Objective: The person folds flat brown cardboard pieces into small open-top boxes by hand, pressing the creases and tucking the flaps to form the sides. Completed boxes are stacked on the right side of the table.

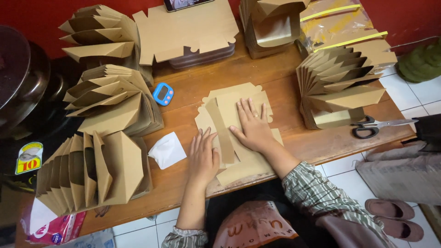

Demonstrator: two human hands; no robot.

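Here, flat cardboard blank (pixel 232 133) under both hands' fingers, left hand (pixel 203 158) and right hand (pixel 252 128) spread open, gripping nothing.

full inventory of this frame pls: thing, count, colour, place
flat box blank: one, brown card, table centre, under both hands
folded box stacks: five nested groups, brown, three at left, one top centre, one right
flat blanks pile: one, brown, top centre
timer: one, blue, left of centre
white paper: one, by the left hand
scissors: one pair, black handles, right table edge
phone: one, top edge
table: one, wooden
slippers: two, pink-brown, floor at right
left hand: flat on blank
right hand: flat on blank, ring
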